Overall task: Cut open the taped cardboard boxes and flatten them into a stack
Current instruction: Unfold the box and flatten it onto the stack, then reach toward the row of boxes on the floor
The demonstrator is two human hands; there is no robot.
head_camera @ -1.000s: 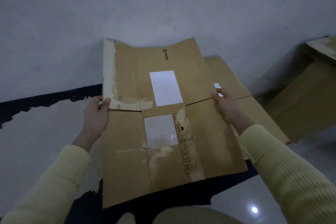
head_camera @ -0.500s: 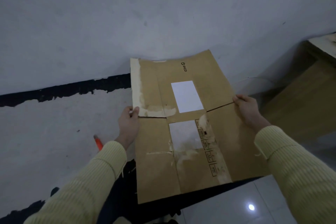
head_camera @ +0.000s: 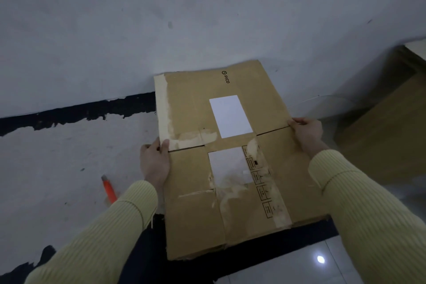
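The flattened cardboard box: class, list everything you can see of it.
The flattened cardboard box is brown, creased into panels, with pale tape residue, two white labels, a PICO logo and handling symbols. It is held nearly flat, far edge toward the wall. The left hand grips its left edge, the right hand its right.

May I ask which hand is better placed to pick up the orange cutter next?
Left, probably: the orange cutter lies beside the left hand; the right hand grips the flattened box on the far side.
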